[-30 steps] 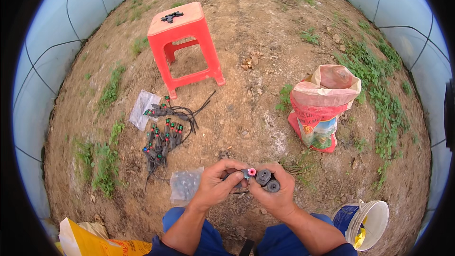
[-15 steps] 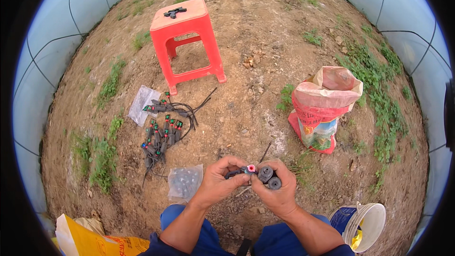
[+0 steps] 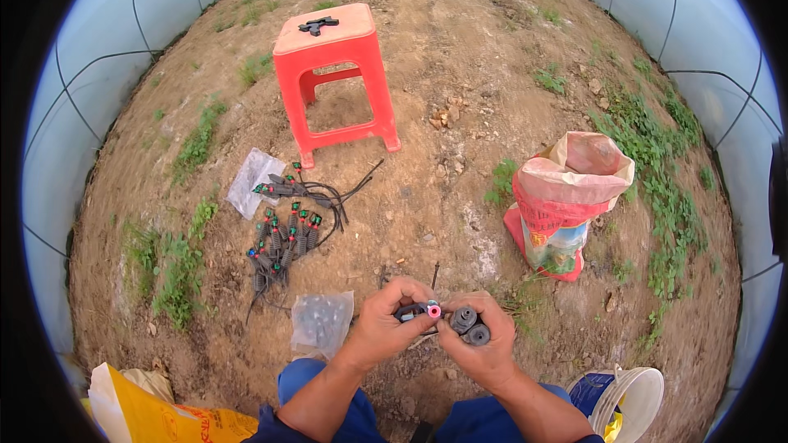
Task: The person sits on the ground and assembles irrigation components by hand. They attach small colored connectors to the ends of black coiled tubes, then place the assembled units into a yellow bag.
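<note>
My left hand is closed around a small black plastic fitting with a pink ring-shaped end. Two dark grey, round-ended cylindrical parts sit in the curl of my right hand, side by side. Both hands almost meet in front of my knees, the right thumb and fingertips close to the pink end. A thin dark tube sticks up beyond the fingers; where it joins is hidden. Left of the hands lies a pile of sprinkler-like assemblies with green heads, red rings and grey ribbed bodies.
A clear plastic bag of small parts lies by my left wrist. Further off stand a red stool carrying black fittings and an open woven sack. A white bucket and yellow bag flank my legs.
The view has tilted slightly, so the surroundings sit lower. Both hands keep their hold; the pink-ended fitting has turned a little, and the thin tube now points more upright.
</note>
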{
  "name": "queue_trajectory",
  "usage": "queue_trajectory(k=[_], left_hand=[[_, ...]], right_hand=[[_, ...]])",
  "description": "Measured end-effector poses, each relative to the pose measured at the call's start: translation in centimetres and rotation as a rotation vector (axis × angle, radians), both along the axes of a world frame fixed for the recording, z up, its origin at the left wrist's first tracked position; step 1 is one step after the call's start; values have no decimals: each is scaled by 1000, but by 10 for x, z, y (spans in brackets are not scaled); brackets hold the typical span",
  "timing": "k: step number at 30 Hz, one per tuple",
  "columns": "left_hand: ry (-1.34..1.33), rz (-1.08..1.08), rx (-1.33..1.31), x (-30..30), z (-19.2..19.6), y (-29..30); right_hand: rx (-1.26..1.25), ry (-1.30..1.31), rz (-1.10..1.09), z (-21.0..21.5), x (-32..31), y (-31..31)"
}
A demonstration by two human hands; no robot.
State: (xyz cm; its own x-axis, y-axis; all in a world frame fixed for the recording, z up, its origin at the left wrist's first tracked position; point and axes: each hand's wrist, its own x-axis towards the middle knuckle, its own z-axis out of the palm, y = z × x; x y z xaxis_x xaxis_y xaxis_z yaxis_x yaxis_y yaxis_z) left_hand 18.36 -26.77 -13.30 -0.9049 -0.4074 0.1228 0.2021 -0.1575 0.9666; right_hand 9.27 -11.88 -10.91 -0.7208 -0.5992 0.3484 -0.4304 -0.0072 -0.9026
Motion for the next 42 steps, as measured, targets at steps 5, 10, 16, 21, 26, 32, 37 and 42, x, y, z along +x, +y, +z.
queue_trajectory(k=[5,10,16,21,26,32,37,42], left_hand=[[-13,53,-143,0,-3,0],[30,47,-90,1,-4,2],[57,9,12,3,0,2],[-14,-22,161,0,1,-2],[-155,47,383,1,3,-10],[-188,32,420,1,-1,-17],[-313,20,261,4,-14,-16],[-422,-24,-222,13,-23,-5]], right_hand=[[-10,27,5,0,0,0],[-17,114,38,4,-2,-1],[-16,148,34,3,-1,-3],[139,-268,-25,-6,-18,5],[436,-869,-151,-105,-46,32],[936,-1013,-246,-201,-25,70],[1388,-325,-178,-243,-34,81],[571,-416,-88,-129,-50,31]])
